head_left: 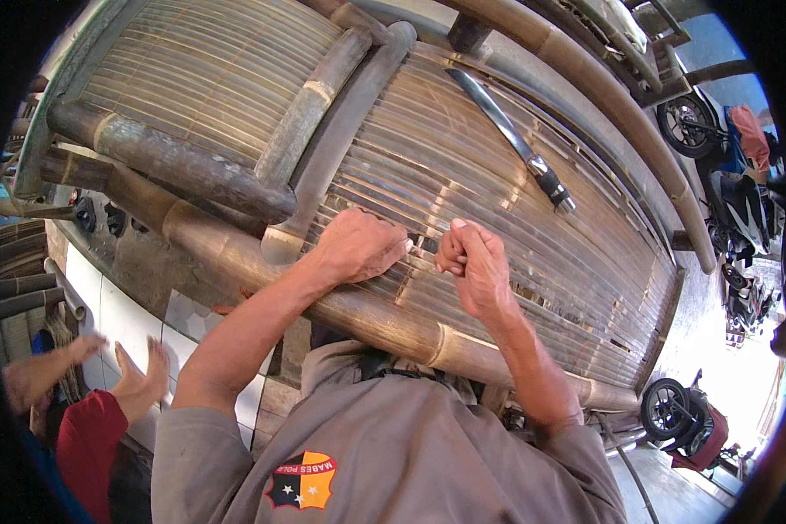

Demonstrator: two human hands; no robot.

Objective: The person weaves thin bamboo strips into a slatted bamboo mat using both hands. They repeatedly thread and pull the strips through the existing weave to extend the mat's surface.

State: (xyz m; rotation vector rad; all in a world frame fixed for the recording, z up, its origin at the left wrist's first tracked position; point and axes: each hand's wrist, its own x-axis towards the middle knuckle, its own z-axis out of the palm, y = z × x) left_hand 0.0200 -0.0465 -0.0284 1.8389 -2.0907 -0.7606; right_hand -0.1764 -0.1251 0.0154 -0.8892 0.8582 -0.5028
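My left hand [362, 247] is closed, knuckles up, low over a slatted bamboo bench [445, 113]. A small pale tip shows at its finger ends, too small to name. Close to its right, my right hand [476, 264] is curled with the thumb pressed against the fingers; whatever it may hold is hidden. A narrow gap over the slats separates the two hands. Beyond them on the slats lies a long blade, a machete [505, 124], its dark handle with metal fittings pointing toward the near right. Neither hand touches it.
A thick bamboo rail [393, 327] runs along the bench's near edge, under my forearms. A raised slatted bamboo panel [210, 65] stands at far left. Another person's bare feet [140, 375] and red clothing [87, 437] are at lower left. Motorbikes [668, 409] stand at right.
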